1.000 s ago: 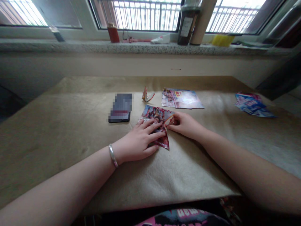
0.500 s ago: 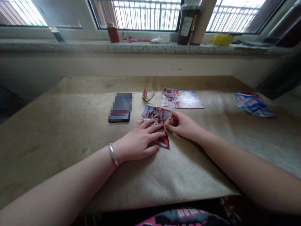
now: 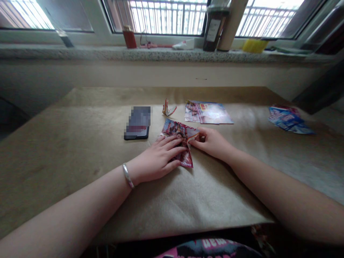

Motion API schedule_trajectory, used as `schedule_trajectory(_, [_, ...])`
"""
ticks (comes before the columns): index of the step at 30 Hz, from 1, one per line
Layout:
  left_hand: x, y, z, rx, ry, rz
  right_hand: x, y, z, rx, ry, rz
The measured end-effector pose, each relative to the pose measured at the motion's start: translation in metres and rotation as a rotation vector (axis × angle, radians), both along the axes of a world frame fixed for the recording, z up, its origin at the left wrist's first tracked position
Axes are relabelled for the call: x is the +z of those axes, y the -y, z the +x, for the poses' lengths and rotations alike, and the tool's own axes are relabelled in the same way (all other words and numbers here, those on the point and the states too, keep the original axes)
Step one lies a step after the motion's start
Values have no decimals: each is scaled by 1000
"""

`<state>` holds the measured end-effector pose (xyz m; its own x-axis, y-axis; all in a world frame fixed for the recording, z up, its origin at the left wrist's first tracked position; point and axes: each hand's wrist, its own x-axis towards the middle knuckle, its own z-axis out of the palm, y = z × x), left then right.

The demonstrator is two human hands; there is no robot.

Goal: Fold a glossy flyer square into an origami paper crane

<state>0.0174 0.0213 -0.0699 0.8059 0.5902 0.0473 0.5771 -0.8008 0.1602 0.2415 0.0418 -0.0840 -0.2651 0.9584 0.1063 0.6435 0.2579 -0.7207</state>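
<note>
A printed paper sheet [image 3: 176, 127] in red and blue lies on the table in front of me, its right edge curled up to show a pale side. Flat across its left part, with fingers stretched out, rests my left hand [image 3: 158, 157]; a silver bangle is on that wrist. My right hand [image 3: 211, 142] pinches the raised right edge of the sheet between thumb and fingers. Just beyond the sheet stands a small folded scrap of paper [image 3: 168, 109], white with red edges.
A phone [image 3: 137, 123], partly blurred out, lies left of the sheet. Printed cards [image 3: 212, 113] are stacked behind it, and blue printed cards [image 3: 288, 118] lie far right. Bottles and small items line the stone windowsill [image 3: 161, 54] beyond the table [image 3: 67, 150].
The left hand has slid very slightly on the sheet and its fingers lie closer together. The sheet's right edge has shifted a little with my right hand, which keeps its pinch.
</note>
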Motion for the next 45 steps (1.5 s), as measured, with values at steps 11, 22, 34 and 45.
schedule_trajectory(11, [0, 0, -4, 72, 4, 69, 5, 5, 5, 95, 35, 16])
schedule_trajectory(22, [-8, -8, -4, 169, -19, 123, 3, 3, 5, 60, 134, 236])
schedule_trajectory(34, [11, 3, 0, 190, 41, 238, 7, 6, 6, 251, 368, 420])
schedule_trajectory(45, [19, 11, 1, 131, 110, 400, 10, 6, 5, 281, 407, 454])
